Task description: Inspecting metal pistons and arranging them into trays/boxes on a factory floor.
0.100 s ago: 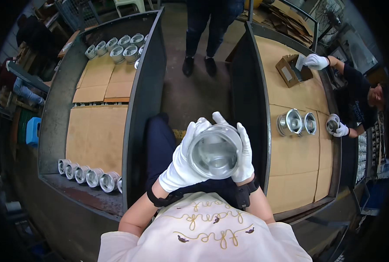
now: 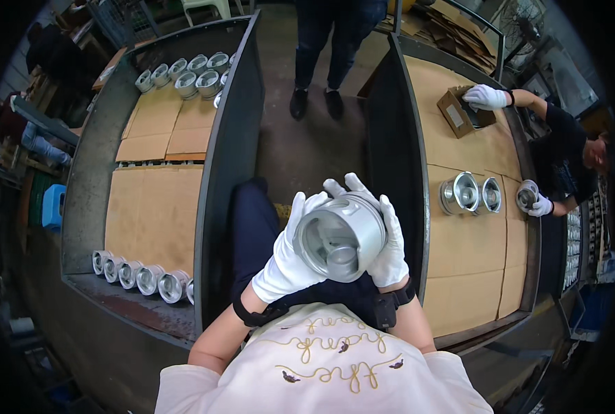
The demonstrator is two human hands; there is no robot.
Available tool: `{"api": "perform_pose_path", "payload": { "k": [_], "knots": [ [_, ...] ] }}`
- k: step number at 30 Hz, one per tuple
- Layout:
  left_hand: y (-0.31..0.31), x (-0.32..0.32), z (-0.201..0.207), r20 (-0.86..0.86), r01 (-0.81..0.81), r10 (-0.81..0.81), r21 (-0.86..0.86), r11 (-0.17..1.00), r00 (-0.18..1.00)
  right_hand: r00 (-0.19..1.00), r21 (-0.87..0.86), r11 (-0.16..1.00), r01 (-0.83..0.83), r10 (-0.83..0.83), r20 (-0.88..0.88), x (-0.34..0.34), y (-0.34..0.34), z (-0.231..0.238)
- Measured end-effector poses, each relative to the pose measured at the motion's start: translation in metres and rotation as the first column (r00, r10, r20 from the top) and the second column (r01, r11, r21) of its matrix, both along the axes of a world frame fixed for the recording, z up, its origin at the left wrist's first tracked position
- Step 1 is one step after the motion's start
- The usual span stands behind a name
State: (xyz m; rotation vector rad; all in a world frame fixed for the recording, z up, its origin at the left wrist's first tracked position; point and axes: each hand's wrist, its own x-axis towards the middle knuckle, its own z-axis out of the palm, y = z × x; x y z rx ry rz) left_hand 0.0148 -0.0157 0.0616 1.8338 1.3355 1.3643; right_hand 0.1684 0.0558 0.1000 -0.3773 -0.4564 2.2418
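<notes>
A silvery metal engine piston (image 2: 364,224) is held up between my two white-gloved hands, over the gap between two carts. Its hollow end tilts up and to the left, and grooves show along its outer side. My left hand (image 2: 288,257) is closed round the piston's left side. Fingers of my right hand (image 2: 391,250) press along its right side, and some fingertips reach over its far edge. The inside of the piston is partly in shadow.
Cardboard lines the left cart (image 2: 152,221), with pistons (image 2: 149,279) in a near row and more at its far end. On the right cart (image 2: 462,290) stand two pistons (image 2: 459,193) and an opened carton (image 2: 455,114). A co-worker's gloved hand (image 2: 487,97) reaches into the carton; the other holds a piston.
The piston has turned in my hands, so its grooved outer side shows more and its hollow end leans left. The co-worker's far hand has moved left, into the carton.
</notes>
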Motion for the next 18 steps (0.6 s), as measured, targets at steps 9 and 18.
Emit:
{"api": "perform_pose_path", "payload": {
  "k": [9,18],
  "knots": [
    [-0.016,-0.012,0.042,-0.340,-0.075,0.168,0.271,0.960,0.925,0.994,-0.048,0.996,0.074,-0.070,0.084,-0.024,-0.002,-0.008],
    [-0.066,-0.057,0.083,0.110,-0.352,0.423,-0.393,0.850,0.899,0.904,-0.024,0.924,-0.381,0.378,0.197,-0.042,-0.015,-0.037]
  ]
}}
